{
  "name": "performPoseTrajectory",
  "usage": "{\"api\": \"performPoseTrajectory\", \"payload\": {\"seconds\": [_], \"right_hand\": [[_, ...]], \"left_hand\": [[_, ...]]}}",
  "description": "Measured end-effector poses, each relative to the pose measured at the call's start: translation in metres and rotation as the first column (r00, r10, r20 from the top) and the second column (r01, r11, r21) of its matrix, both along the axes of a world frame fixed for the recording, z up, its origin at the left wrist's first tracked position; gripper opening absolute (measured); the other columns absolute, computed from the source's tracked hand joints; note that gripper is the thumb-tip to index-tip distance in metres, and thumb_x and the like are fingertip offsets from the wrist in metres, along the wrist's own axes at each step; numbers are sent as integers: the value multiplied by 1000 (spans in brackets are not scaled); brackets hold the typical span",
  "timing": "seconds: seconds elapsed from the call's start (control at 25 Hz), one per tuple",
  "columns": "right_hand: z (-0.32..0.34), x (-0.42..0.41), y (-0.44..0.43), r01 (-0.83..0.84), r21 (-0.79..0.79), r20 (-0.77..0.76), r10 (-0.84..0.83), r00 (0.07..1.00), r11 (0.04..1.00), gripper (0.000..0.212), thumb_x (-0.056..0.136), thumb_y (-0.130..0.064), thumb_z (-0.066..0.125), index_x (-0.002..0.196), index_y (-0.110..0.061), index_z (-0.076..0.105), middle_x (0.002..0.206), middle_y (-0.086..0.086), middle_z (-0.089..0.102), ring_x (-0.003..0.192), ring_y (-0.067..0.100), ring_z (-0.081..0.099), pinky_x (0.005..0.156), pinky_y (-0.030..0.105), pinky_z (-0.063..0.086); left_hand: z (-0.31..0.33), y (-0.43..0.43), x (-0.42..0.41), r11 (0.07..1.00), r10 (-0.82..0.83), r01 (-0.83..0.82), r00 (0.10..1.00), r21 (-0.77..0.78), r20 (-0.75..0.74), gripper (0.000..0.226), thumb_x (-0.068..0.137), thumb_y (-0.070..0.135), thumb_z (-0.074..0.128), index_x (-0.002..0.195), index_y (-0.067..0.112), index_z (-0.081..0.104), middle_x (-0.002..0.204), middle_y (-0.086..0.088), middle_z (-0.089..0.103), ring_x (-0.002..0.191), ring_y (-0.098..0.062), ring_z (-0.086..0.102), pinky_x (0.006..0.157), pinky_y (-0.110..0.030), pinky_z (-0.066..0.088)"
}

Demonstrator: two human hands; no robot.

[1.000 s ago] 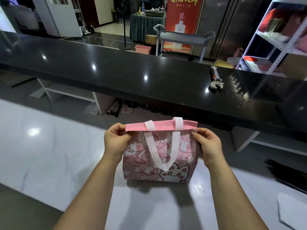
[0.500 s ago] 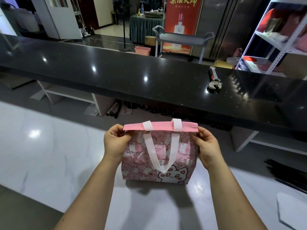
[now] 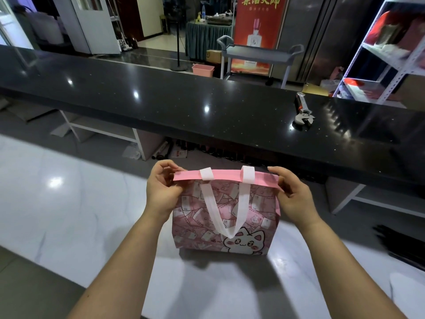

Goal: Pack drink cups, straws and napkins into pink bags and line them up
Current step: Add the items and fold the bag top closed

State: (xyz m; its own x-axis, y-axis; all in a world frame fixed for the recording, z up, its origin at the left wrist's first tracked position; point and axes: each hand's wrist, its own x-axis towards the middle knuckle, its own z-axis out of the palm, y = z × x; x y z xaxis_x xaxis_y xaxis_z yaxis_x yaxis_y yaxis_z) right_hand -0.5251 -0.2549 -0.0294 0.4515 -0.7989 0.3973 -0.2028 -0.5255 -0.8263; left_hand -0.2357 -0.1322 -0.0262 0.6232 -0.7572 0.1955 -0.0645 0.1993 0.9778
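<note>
Two bare forearms reach in from the near edge over the white marble worktop, where the pink bag stands upright in the middle, its top folded flat into a plain pink band. The left hand pinches the band's left end between thumb and fingers, and the right hand pinches the right end the same way. Compared with half a second ago the bag stands on much the same spot, while the left fingers now sit looser and more raised at the corner. The bag's print shows a white cartoon cat and banknotes marked "100", and a white handle hangs down its front. A dark bundle of thin sticks lies at the right edge. Beyond, a higher black worktop carries an adjustable wrench. Farther back stand a pink bin, a grey cart, a white shelf, and a red banner with a bottle picture and yellow Chinese characters too uncertain to read.
</note>
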Motion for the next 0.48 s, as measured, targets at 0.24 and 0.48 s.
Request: {"api": "performPoseTrajectory", "payload": {"seconds": [0.24,0.48], "right_hand": [[-10,-3,-4,-12,-253,-88,-11,996,967,52,87,8,60,112,-37,59,105,-6,63,100,17,63,83,20,54],[3,-7,-5,-60,-56,-39,58,998,997,55,85,12,60,99,-41,66,103,-17,69,100,4,64,84,16,52]], "left_hand": [[4,-1,9,994,-110,108,988,23,108,56,65,-32,56,62,21,71,73,5,71,72,-9,65,68,-21,55],[14,7,23,989,-130,88,902,120,412,36,70,-16,69,70,20,71,73,11,70,72,-3,63,70,-17,53]]}}
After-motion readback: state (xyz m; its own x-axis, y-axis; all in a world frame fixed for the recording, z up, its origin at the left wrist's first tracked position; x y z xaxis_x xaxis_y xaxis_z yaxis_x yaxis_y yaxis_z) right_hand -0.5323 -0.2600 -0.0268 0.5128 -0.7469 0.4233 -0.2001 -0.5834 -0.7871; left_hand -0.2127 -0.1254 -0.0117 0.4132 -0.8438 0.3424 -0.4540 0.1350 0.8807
